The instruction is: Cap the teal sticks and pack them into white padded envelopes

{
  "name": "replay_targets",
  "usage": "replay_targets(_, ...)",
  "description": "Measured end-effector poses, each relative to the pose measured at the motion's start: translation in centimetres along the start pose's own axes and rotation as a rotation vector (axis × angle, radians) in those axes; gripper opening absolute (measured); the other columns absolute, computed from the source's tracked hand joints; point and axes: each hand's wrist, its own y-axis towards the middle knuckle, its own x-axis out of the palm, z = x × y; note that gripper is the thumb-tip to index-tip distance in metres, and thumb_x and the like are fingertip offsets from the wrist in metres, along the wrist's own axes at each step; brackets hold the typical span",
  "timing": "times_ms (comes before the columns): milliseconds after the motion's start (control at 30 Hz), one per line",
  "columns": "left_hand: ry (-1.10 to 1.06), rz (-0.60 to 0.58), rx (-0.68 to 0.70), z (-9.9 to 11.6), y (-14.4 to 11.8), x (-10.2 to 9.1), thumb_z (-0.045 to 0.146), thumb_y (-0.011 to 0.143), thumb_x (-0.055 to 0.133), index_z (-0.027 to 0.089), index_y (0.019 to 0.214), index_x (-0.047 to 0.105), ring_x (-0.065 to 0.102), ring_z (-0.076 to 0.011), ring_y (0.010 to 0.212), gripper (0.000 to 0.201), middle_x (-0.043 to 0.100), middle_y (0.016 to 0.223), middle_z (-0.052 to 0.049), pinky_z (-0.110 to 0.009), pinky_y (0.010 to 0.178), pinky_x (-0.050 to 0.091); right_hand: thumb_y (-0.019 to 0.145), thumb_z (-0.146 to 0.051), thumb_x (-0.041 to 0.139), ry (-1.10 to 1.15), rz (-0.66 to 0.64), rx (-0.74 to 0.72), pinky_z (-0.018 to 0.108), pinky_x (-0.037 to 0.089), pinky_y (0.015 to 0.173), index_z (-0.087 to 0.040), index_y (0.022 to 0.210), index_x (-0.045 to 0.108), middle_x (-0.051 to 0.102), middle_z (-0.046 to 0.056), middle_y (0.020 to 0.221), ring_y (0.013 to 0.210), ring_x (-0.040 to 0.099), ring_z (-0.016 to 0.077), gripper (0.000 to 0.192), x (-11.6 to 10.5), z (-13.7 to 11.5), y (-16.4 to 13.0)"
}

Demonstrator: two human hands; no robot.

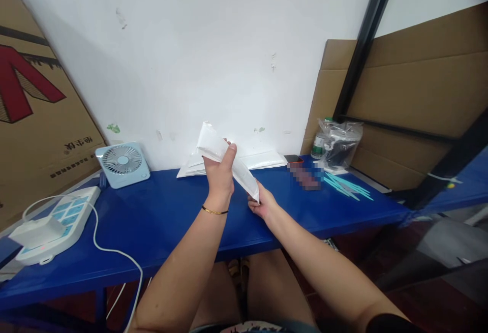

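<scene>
A long white mailer-like packet (244,176) is held up slantwise above the table, its upper end to the left and its lower end to the right. My left hand (221,170) is closed around its upper middle, thumb on the near side. With its fingers curled under, my right hand (263,201) grips the lower right end. Behind them, more flat white packets (265,160) lie along the wall, partly hidden by my left hand and the held one.
On the blue table (163,211) stand a light-blue fan (123,164) and a white power strip (72,221) with a trailing cable. To the right are a dark phone-like object (294,159), turquoise strips (348,186), a clear bag (339,145) and a bottle (317,145). Cardboard (419,79) flanks the right side.
</scene>
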Motion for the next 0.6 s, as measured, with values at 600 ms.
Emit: replay_targets(600,0.079,0.181,0.190,-1.3,3.3,-3.7,0.033,0.068,0.072,0.020,0.107,0.049,0.058,-0.0161,0.101,0.047,0.060,0.105,-0.003,-0.034,0.095,0.044,0.075,-0.048,0.059,-0.967,0.343,-0.673,0.023,0.029,0.044,-0.019,0.051,0.047,0.040,-0.004,0.040,0.041,0.040,0.0108,0.039,-6.7,-5.8,5.8)
